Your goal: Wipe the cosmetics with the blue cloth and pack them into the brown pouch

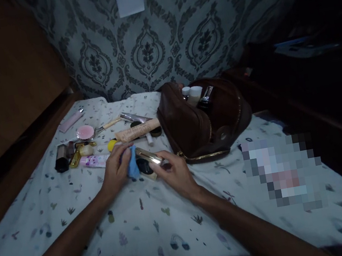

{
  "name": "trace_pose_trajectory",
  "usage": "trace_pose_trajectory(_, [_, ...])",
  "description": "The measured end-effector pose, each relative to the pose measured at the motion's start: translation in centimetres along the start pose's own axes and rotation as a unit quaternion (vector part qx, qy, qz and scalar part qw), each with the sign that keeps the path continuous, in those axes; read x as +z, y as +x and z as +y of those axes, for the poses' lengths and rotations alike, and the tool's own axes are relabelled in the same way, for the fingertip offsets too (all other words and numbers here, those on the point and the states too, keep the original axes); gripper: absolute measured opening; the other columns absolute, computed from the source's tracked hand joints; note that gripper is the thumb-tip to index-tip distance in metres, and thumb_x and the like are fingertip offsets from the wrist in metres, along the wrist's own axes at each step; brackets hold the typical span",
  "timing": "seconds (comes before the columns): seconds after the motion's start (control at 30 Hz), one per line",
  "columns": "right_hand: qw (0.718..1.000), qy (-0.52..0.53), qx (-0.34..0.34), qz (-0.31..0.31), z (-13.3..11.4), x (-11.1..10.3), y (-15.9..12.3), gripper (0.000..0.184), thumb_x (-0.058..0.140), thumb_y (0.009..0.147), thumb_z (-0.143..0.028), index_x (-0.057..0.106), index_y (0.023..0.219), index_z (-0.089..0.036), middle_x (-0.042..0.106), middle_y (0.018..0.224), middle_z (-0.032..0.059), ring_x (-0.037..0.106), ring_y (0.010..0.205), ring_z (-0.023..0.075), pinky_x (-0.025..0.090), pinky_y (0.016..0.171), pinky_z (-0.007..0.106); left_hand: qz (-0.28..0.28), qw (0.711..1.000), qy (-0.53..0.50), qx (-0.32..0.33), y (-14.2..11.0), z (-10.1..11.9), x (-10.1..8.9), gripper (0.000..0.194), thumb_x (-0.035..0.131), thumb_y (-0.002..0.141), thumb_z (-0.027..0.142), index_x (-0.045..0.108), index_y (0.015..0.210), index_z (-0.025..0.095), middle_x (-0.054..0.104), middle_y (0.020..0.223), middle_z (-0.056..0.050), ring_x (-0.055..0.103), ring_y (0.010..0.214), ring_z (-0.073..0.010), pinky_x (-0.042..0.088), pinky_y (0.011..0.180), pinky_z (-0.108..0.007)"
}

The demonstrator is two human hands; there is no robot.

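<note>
Around a blue cloth point(133, 164), left fingers point(119, 157) (nearly closed).

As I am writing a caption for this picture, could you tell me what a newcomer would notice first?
Probably the open brown bag, right of center, with bottles inside. Next, the blue cloth in the left hand, beside the shiny gold item in the right hand.

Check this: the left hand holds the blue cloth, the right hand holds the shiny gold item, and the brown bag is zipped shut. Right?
Not quite: the head view shows the brown bag open, with white caps inside. The left hand does hold the blue cloth, the right hand the shiny gold item.
</note>
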State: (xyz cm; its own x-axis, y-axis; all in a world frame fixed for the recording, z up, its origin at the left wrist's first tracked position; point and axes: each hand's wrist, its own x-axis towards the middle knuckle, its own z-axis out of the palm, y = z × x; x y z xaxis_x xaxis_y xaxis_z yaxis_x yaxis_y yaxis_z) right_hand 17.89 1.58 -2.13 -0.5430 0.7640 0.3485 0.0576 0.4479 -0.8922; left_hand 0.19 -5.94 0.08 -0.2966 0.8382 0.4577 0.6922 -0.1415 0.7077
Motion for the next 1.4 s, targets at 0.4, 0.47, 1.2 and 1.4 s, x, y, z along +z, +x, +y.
trace_pose_trajectory(0.4, [0.992, 0.099, 0.067, -0.041, 0.5, -0.6, 0.4, 0.047, 0.04, 0.098, -0.059, 0.064, 0.095, -0.019, 0.063, 0.073, 0.0024, 0.062, 0.061, 0.0173, 0.054, 0.061, 0.03, -0.011, 0.979, 0.125, 0.159, -2.7, 0.2, 2.6, 0.047, 0.039, 0.101, 0.018, 0.04, 0.147, 0.026, 0.048, 0.136, -0.014, 0.05, 0.127, -0.0254, 0.05, 0.103, -0.045])
trace_pose_trajectory(0.47, [0.992, 0.102, 0.068, -0.033, 0.6, -0.6, 0.4, 0.048, 0.04, 0.097, -0.061, 0.064, 0.091, -0.019, 0.061, 0.069, 0.0016, 0.061, 0.06, 0.0176, 0.053, 0.06, 0.03, -0.021, 0.966, 0.155, 0.206, -3.1, 0.5, 2.8, 0.05, 0.039, 0.099, 0.014, 0.037, 0.148, 0.026, 0.051, 0.129, -0.014, 0.053, 0.12, -0.0256, 0.053, 0.096, -0.043])
trace_pose_trajectory(1.2, [0.991, 0.118, 0.067, -0.018, 0.3, -0.7, 0.8, 0.041, 0.057, 0.089, -0.058, 0.066, 0.084, -0.018, 0.058, 0.065, -0.0012, 0.058, 0.056, 0.0146, 0.05, 0.055, 0.026, -0.104, 0.967, 0.078, 0.219, -2.0, 1.8, 1.7, 0.017, 0.045, 0.099, 0.021, 0.06, 0.108, 0.02, 0.057, 0.108, -0.007, 0.059, 0.098, -0.0196, 0.052, 0.084, -0.031])
trace_pose_trajectory(1.4, [0.977, 0.177, 0.115, -0.028, 0.5, -0.7, 0.9, 0.041, 0.066, 0.082, -0.06, 0.067, 0.087, -0.019, 0.065, 0.068, -0.0001, 0.061, 0.056, 0.0159, 0.051, 0.055, 0.028, -0.046, 0.993, 0.05, 0.097, -0.6, -0.2, 0.8, 0.011, 0.05, 0.095, 0.021, 0.06, 0.101, 0.02, 0.059, 0.097, -0.004, 0.059, 0.094, -0.0202, 0.05, 0.085, -0.033])
